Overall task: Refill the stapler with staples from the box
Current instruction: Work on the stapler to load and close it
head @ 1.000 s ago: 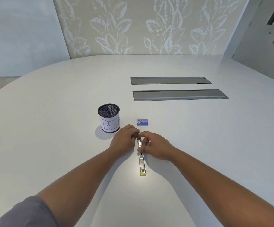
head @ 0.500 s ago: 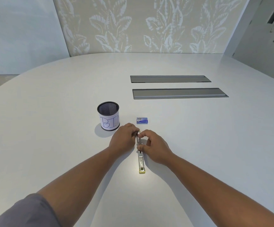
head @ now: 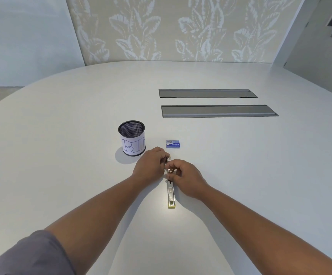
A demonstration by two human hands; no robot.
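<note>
A slim metal stapler (head: 170, 193) lies opened flat on the white table (head: 62, 155), its yellow-tipped end toward me. My left hand (head: 150, 165) grips the stapler's far end from the left. Fingers of my right hand (head: 185, 178) pinch the same far part from the right. Whether a strip of staples sits between my fingers is hidden. The small blue staple box (head: 172, 144) rests closed on the table just beyond my hands, apart from them.
A black mesh cup (head: 131, 137) with a paper label reading "BIN" stands left of the box. Two long grey cable hatches (head: 218, 111) are set into the table farther back. A leaf-patterned wall panel rises behind the table.
Both hands stay on the stapler's far end with only slight finger shifts. The stapler and the box have not moved on the table.
</note>
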